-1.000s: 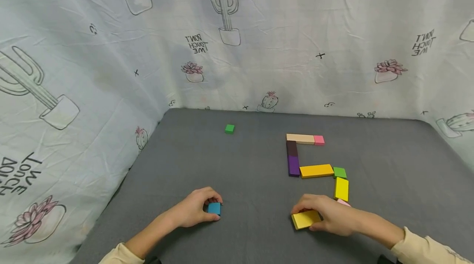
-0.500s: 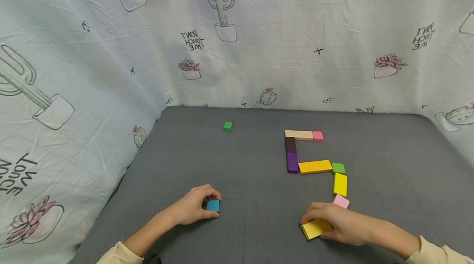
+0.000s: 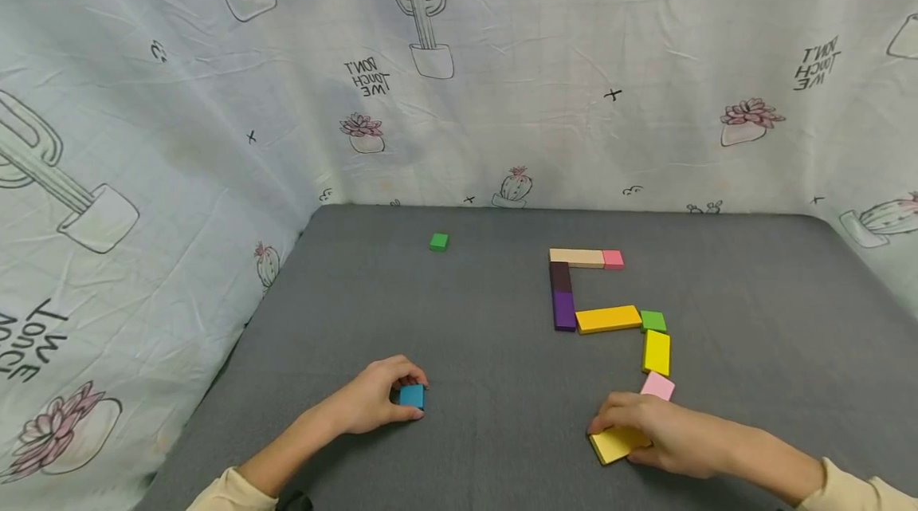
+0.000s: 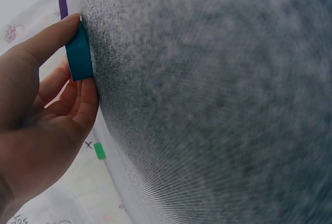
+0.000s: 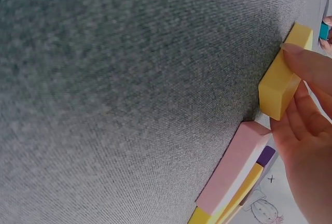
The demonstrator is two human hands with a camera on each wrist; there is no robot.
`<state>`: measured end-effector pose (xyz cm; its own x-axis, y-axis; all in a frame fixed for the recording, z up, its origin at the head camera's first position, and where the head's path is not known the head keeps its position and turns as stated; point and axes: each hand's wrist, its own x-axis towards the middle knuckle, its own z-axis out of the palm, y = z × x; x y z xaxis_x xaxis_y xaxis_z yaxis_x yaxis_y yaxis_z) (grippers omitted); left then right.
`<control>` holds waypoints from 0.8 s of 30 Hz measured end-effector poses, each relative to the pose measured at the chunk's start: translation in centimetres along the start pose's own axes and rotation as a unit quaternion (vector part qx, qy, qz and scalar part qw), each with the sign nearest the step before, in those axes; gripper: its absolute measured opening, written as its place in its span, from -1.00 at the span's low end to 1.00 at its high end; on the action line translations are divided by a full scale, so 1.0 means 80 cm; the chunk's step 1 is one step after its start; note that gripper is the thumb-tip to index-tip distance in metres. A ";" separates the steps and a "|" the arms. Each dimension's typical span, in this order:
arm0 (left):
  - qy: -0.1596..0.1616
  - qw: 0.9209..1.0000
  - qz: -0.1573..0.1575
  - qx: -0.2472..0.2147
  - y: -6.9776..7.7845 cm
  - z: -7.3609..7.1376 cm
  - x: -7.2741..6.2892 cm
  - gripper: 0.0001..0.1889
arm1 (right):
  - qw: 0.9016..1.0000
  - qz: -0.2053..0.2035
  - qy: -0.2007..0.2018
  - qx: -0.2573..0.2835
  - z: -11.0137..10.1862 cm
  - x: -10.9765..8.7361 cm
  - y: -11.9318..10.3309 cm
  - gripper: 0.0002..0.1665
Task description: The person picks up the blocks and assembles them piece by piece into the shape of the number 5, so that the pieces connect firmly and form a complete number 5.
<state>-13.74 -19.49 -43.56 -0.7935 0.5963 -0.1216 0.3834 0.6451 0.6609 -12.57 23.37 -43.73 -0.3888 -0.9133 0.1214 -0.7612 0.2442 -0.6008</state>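
My left hand [image 3: 376, 399] pinches a small blue block [image 3: 412, 396] between thumb and fingers on the grey cloth; in the left wrist view the same block [image 4: 79, 55] looks teal. At the lower right, my right hand [image 3: 663, 435] grips a yellow block [image 3: 615, 444] by its sides, thumb on the near side. Just beyond that hand lies a pink block [image 3: 657, 386], partly hidden by it. In the right wrist view, the held yellow block [image 5: 284, 76] is close to one end of the pink block [image 5: 234, 169]; whether they touch is hard to tell.
A winding row continues from the pink block: a yellow block [image 3: 656, 353], light green [image 3: 653, 321], orange-yellow [image 3: 608, 320], purple [image 3: 563, 312], dark brown [image 3: 560, 277], beige [image 3: 576, 258] and rose [image 3: 613, 259] blocks. One green block [image 3: 439, 242] lies apart at the back. A printed curtain [image 3: 502, 96] encloses the table.
My right hand has moved right and nearer to me with the yellow block, bringing the pink block more into view. The left hand keeps its hold on the blue block. The camera has shifted slightly.
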 end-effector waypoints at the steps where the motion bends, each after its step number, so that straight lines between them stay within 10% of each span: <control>1: 0.000 1.000 0.000 0.000 0.000 0.000 0.000 -0.67 | 1.000 -0.003 0.002 -0.004 0.000 0.000 0.000 -0.40; 24: 0.000 1.000 -0.002 0.007 0.001 0.000 0.000 -0.66 | 0.997 -0.023 0.031 -0.071 -0.001 -0.005 -0.002 -0.36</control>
<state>-13.72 -19.42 -43.53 -0.7952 0.5936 -0.1238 0.3873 0.6543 0.6495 -12.30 23.69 -43.61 -0.3793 -0.9038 0.1983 -0.8435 0.2497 -0.4756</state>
